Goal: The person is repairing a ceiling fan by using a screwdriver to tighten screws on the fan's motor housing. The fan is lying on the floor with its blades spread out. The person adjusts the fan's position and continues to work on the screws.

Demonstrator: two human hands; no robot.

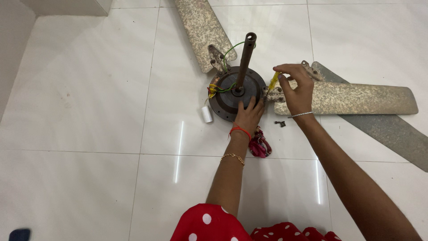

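Observation:
A dark round ceiling fan motor lies on the white tile floor with its rusty down-rod pointing up. My left hand rests flat on the motor's near rim. My right hand grips a yellow-handled screwdriver, its tip at the bracket where a speckled beige blade meets the motor. Another speckled blade is fixed at the motor's far side. Green and yellow wires trail from the hub.
A loose grey blade lies under the right blade. A small white capacitor sits left of the motor. A dark screw and a red-purple pliers handle lie near my wrists. A wall base runs at top left.

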